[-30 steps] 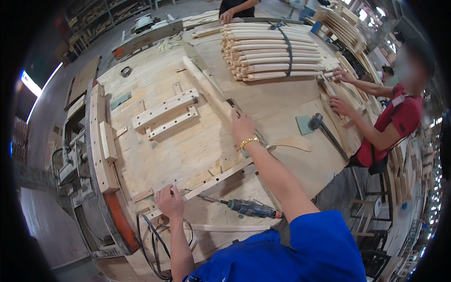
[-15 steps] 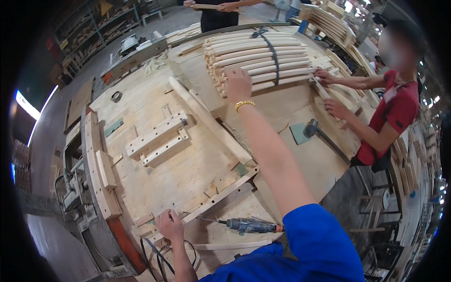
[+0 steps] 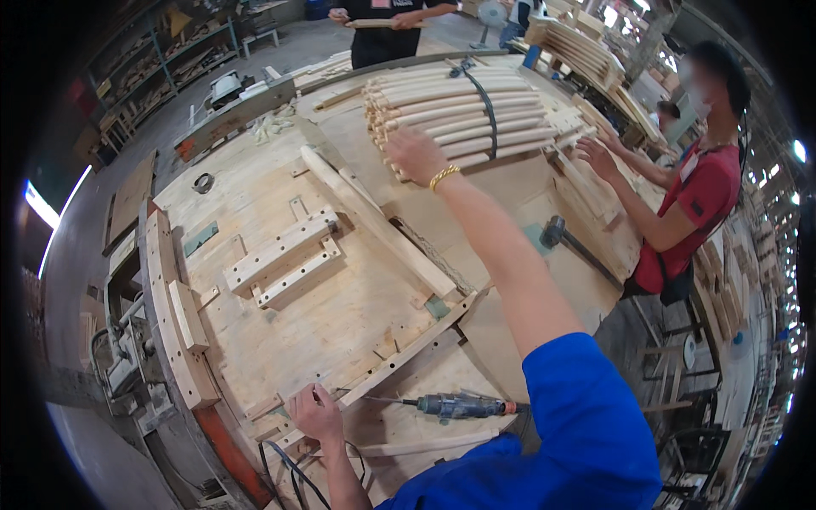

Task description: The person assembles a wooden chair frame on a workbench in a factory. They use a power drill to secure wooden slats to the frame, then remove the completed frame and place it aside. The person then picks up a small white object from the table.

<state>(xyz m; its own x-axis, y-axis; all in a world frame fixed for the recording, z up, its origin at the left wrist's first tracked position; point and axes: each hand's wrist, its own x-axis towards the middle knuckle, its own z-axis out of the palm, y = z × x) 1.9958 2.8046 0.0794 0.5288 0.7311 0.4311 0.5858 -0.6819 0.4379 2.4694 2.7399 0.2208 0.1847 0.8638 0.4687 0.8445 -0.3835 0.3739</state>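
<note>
My right hand (image 3: pixel 416 157) reaches across the table to the left ends of a strapped stack of pale wooden rods (image 3: pixel 459 106). Its back faces up; blur and the hand itself hide the fingertips, so a grip on a rod cannot be made out. A dark strap (image 3: pixel 486 110) binds the stack. My left hand (image 3: pixel 314 412) is closed low over the near left end of a drilled wooden rail (image 3: pixel 408 357); what its fingers hold, if anything, is too small to tell. A power screwdriver (image 3: pixel 459 406) lies to its right, bit toward the hand.
Drilled wooden blocks (image 3: pixel 280 251) sit on the plywood tabletop (image 3: pixel 272 340), with a long curved wooden piece (image 3: pixel 374 217) beyond them. A hammer (image 3: pixel 578 246) lies at right, near a person in a red shirt (image 3: pixel 693 204). Another person (image 3: pixel 382 38) stands at the far side.
My right hand has moved slightly left along the stack to the rods' ends. The red-shirted person's hands have lifted off the wood at the right. My left hand stays about where it was.
</note>
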